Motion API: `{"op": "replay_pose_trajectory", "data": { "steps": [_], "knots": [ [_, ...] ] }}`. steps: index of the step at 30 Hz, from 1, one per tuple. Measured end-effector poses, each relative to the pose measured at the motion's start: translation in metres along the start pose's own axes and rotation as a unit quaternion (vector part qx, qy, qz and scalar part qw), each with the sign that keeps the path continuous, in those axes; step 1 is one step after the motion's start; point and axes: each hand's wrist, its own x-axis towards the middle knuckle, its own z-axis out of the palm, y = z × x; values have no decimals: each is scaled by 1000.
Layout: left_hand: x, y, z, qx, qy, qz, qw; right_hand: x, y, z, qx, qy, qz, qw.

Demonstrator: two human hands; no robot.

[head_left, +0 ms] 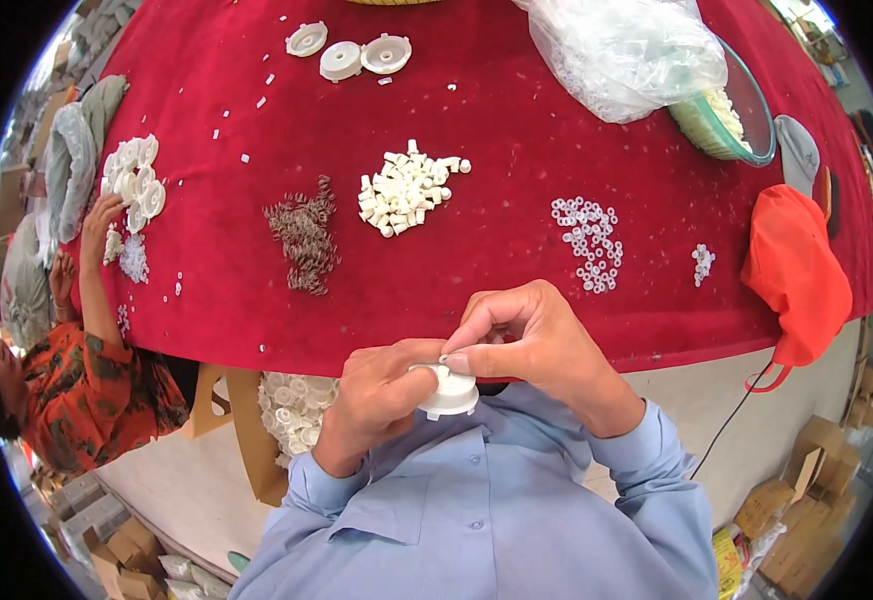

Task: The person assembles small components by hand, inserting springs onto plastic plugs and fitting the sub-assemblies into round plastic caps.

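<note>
- Lower centre: my left hand (377, 397) grips a smooth, round white plastic cap (450, 400).
- My right hand (540, 345) pinches a tiny piece (445, 359) at the cap's upper edge, mostly hidden by fingers.
- Upper middle, on red cloth (497, 240): coiled brown springs (306, 240), cream plugs (400, 192), translucent rings (590, 240).
- Lower right: yellow packet (727, 562), its print too small to read.

I'm making out no readable words or numbers here; the yellow package (727, 565) is showing marks too small to read.
</note>
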Motion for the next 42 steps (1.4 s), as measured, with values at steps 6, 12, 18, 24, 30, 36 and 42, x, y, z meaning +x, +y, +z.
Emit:
{"op": "replay_pose_trajectory", "data": {
  "steps": [6,12,18,24,30,36,42],
  "knots": [
    [3,5,-6,8,-5,7,1000,-1,0,3,33,-39,33,998],
    [-1,3,-5,18,18,5,1000,-7,5,13,24,-29,12,999],
    [-14,10,0,-11,77,-87,993,-11,14,21,-24,-11,-75,997],
    [-15,12,-1,-9,95,-62,993,-8,25,25,-58,10,-154,986],
    [-9,13,-5,-4,100,-24,995,-10,31,30,-85,31,-223,971],
    [-11,12,-9,-3,93,4,996,-9,36,34,-166,48,-368,914],
    [-16,12,-9,4,92,13,996,-9,32,38,-314,85,-465,823]
  ]
}}
